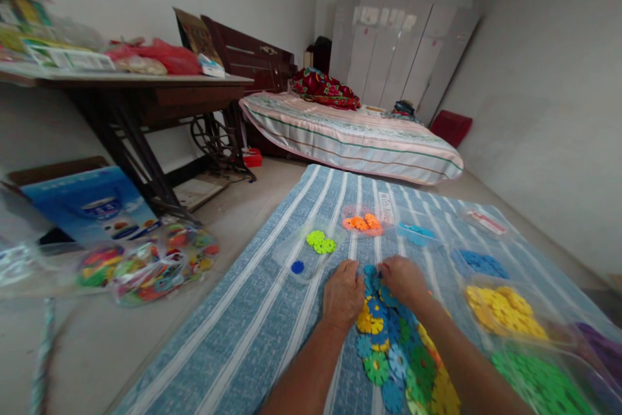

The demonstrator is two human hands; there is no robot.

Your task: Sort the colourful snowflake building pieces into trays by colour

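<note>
I see the pile of notched plastic discs (pixel 397 358) lying on the striped cloth (pixel 233 344), between my two forearms and reaching up to the fingers. My left hand (pixel 343 292) and my right hand (pixel 402 280) are at its far end, both with fingers bent; whether either one grips a disc, I cannot tell. I judge each disc to be light, thin and rather stiff, a little slippery on its flat face, and not very fragile. The notched rim should be the best place to pinch it.

Around the pile stand clear containers. The left tray (pixel 311 267) has light green discs (pixel 324 246) and one dark blue disc (pixel 297 267). Farther off are orange pieces (pixel 362 223) and light blue pieces (pixel 418 233). To the right are deeper blue pieces (pixel 483 264), many yellow pieces (pixel 505 313) and, nearest, green pieces (pixel 539 381).
</note>
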